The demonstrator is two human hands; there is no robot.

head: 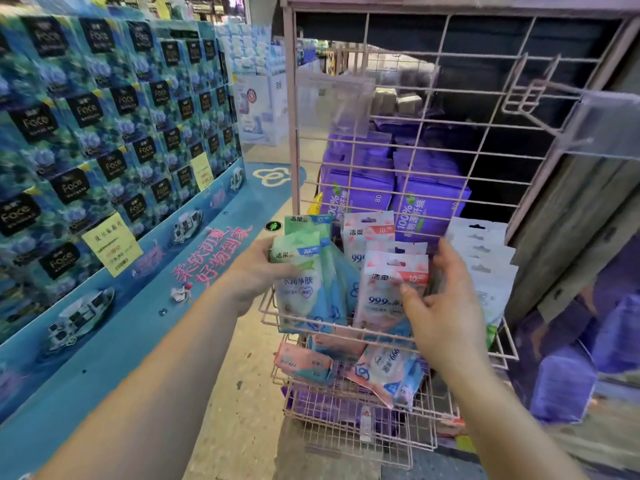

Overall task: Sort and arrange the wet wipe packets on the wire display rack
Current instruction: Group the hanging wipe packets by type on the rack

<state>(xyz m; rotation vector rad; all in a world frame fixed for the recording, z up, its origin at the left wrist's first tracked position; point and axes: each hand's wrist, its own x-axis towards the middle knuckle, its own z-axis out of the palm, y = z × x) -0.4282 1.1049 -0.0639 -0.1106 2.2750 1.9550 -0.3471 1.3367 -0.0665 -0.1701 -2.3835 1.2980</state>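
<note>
A pink wire display rack (pixel 398 143) stands in front of me with baskets low down. In the upper basket (pixel 273 322), green-and-blue wet wipe packets (pixel 304 292) stand at the left, pink packets (pixel 384 289) in the middle and white packets (pixel 485 268) at the right. My left hand (pixel 258 271) grips the front green packet from its left side. My right hand (pixel 443 306) holds the front pink packet, thumb on its face and fingers behind it. More pink packets (pixel 384 372) lie loose in the lower basket.
Purple wipe packs (pixel 426 202) are stacked behind the rack's grid. Empty hooks with clear tag holders (pixel 602 123) jut out at upper right. A tall wall of blue tissue boxes (pixel 104 133) fills the left, with a beige floor aisle (pixel 242 393) between it and the rack.
</note>
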